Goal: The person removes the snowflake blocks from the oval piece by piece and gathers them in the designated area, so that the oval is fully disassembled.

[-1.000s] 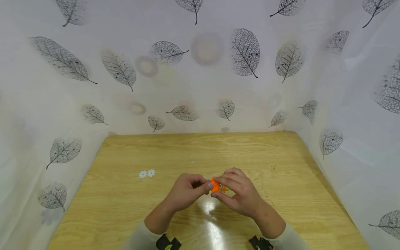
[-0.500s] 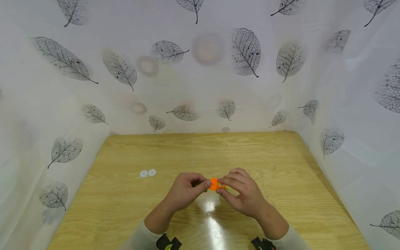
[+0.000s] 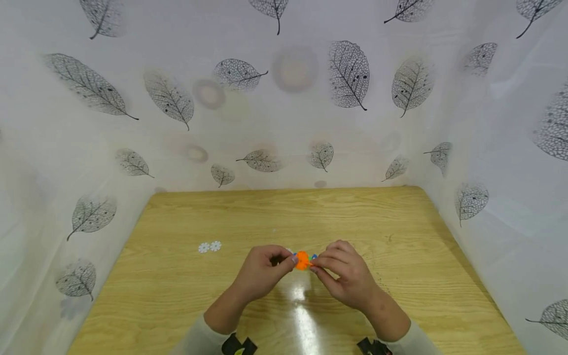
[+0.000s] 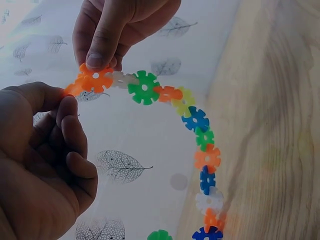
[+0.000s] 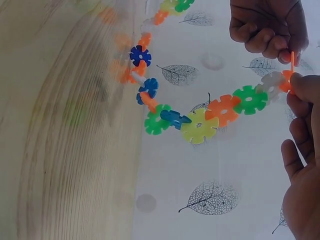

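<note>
My left hand [image 3: 266, 273] and right hand [image 3: 348, 273] meet low in the middle of the head view. Between thumb and fingers, my left hand pinches an orange interlocking snowflake disc [image 3: 303, 260] lying about flat. My right hand pinches another orange snowflake disc [image 4: 96, 80], standing on edge against the first; whether their slots are engaged I cannot tell. From the right hand's disc hangs a curved chain of slotted discs, with a green disc [image 4: 144, 87], a yellow disc [image 5: 200, 126] and a blue disc [image 5: 140, 55] among them. The discs' gripped edges are hidden by fingertips.
Two white snowflake discs [image 3: 209, 246] lie side by side on the wooden table [image 3: 186, 212], left of the hands. A pale curtain [image 3: 284, 118] printed with leaves surrounds the table at the back and sides. Black straps [image 3: 239, 344] show at the wrists.
My right fingers have drawn slightly right and uncovered more of the left hand's orange disc, now pinching the other disc near its edge. The left hand has hardly moved.
</note>
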The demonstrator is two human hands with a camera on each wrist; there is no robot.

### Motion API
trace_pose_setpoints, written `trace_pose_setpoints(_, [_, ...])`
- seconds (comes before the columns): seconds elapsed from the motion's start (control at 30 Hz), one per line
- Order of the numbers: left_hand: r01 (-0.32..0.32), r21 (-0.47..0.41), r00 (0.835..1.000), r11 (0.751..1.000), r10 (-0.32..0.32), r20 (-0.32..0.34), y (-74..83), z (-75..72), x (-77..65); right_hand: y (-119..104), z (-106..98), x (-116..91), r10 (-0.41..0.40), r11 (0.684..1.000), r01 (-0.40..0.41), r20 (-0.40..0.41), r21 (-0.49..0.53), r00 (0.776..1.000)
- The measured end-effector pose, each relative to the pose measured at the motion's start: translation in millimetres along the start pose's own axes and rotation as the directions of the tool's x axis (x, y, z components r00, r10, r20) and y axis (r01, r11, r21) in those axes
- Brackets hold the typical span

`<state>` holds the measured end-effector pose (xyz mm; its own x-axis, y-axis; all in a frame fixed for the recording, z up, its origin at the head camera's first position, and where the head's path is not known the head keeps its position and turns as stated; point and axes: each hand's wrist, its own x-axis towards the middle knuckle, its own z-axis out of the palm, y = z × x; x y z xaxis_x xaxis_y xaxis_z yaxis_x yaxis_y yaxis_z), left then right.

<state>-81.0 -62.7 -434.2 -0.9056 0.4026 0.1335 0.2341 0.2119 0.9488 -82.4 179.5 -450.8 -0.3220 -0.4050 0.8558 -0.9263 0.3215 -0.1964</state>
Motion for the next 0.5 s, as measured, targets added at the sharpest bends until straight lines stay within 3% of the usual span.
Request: trace_pose_setpoints(0.5, [-0.017, 0.016, 0.998, 1.000, 0.018, -0.061, 0.4, 4.1, -1.4, -1.0, 2.0, 3.8, -0.097, 0.995, 0.096, -0.036, -0.040, 0.995])
